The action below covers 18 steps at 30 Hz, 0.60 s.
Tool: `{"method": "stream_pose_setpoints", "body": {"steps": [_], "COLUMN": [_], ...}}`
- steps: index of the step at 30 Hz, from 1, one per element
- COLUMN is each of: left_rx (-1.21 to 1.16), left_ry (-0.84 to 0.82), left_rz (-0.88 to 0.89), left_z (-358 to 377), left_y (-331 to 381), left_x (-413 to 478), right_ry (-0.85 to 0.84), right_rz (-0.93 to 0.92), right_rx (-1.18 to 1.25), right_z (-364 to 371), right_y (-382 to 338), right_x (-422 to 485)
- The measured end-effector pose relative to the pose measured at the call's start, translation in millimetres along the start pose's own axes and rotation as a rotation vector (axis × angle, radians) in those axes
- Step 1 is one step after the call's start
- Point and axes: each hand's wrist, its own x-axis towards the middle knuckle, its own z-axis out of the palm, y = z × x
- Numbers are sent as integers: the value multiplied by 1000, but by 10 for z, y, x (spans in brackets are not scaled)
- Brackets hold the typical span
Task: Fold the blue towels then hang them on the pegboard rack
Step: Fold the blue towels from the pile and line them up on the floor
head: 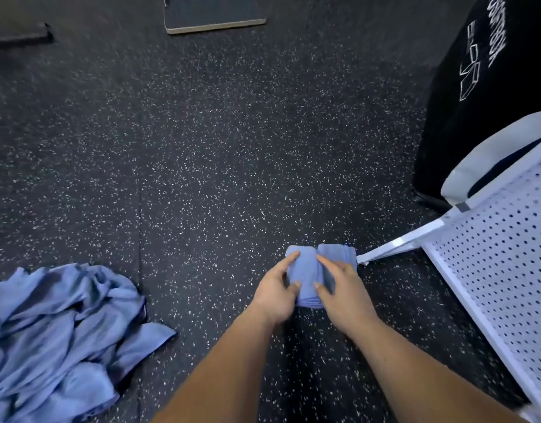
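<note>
A small folded blue towel lies on the speckled black floor in the lower middle. My left hand grips its left side, forefinger stretched over the top and thumb tucked at the near edge. My right hand grips the right side in the same way, partly covering the cloth. A heap of unfolded blue towels lies crumpled at the lower left. The white pegboard rack stands at the right, its foot reaching almost to the folded towel.
A tall black padded object with white lettering stands behind the rack at the upper right. A flat board with a pale edge lies at the top middle and a dark mat at the top left.
</note>
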Motion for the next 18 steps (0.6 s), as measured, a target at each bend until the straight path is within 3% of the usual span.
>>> {"method": "stream_pose_setpoints", "body": {"steps": [7, 12, 18], "left_rx": [90, 186, 678], "left_ry": [-13, -6, 43], "left_rz": [-9, -41, 35], "left_z": [89, 122, 160], "left_y": [-118, -284, -293], "left_x": [399, 455, 520], "right_ry": [67, 23, -26], "right_rz": [26, 10, 37], "right_rx": [-247, -410, -525], "right_z": [228, 362, 385], "right_y": [97, 147, 149], "right_x": [283, 333, 381]}}
